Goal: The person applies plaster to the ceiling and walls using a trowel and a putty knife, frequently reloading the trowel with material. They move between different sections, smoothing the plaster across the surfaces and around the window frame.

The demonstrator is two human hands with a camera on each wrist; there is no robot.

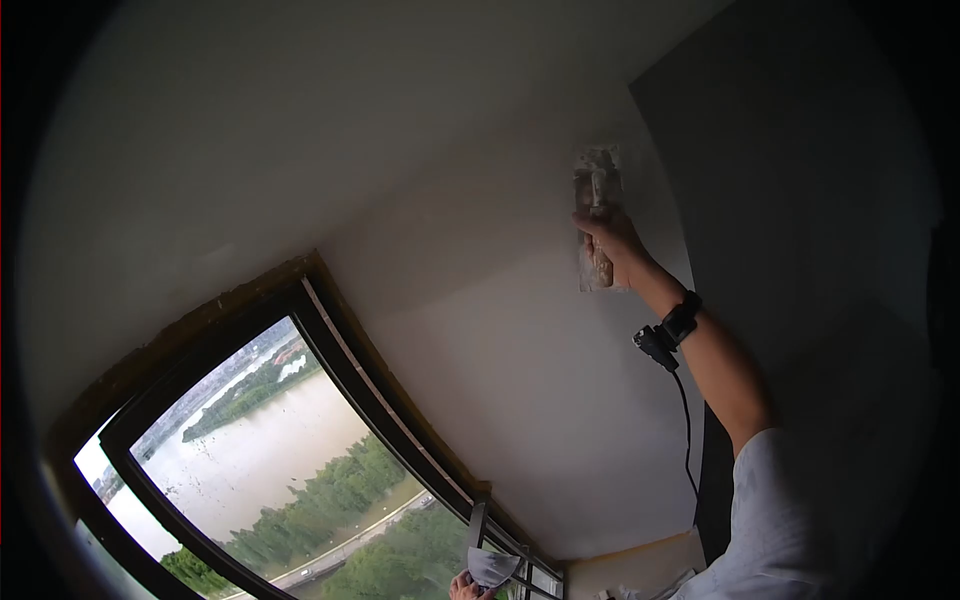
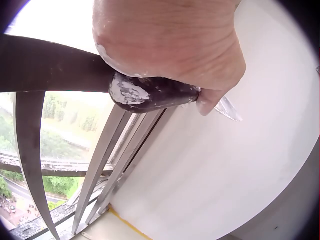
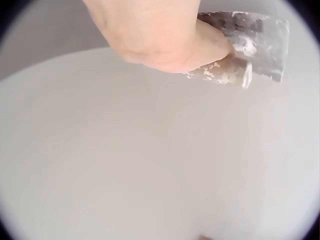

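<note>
High on the pale wall (image 1: 470, 330), a plastering trowel (image 1: 599, 160) lies against the surface. My right hand (image 1: 617, 240) grips its handle, with the arm stretched upward. In the right wrist view, white smears cover the trowel's handle and metal blade (image 3: 267, 47). My left hand (image 1: 464, 588) is low in the head view, near the window frame, holding a putty knife (image 1: 493, 567) with a pale, wide blade. From the left wrist, its dark rounded handle (image 2: 155, 95) shows, patched with dried white compound. The hand hides most of that blade.
A dark-framed window (image 1: 270, 430) stands on the left, with a river, trees and a road outside. A dark grey wall panel (image 1: 780, 180) borders the pale wall on the right. A cable (image 1: 687, 430) hangs from the right wrist camera.
</note>
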